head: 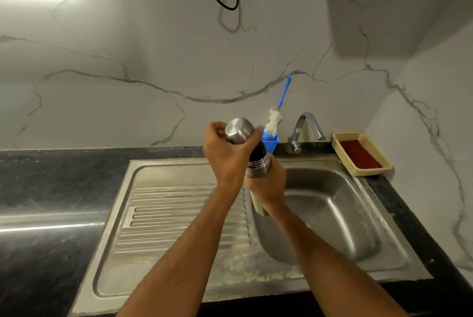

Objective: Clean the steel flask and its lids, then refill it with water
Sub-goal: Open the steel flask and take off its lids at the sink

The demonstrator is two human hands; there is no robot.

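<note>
The steel sink [332, 214] fills the bench [51, 176] from six to three o'clock. Above its basin's left edge, at centre, the steel flask [257, 168] tilts toward eleven o'clock. The right hand [268, 183] wraps its rigid, probably slippery body; hold it mid-barrel. The left hand [225, 153] curls round the outer steel cap [239, 130], light and smooth, seemingly lifted off the black inner lid [258, 151].

The tap [304, 130] stands at twelve o'clock behind the sink [332, 214]; the basket [362, 154] at two, the draining board [166, 214] at nine.
</note>
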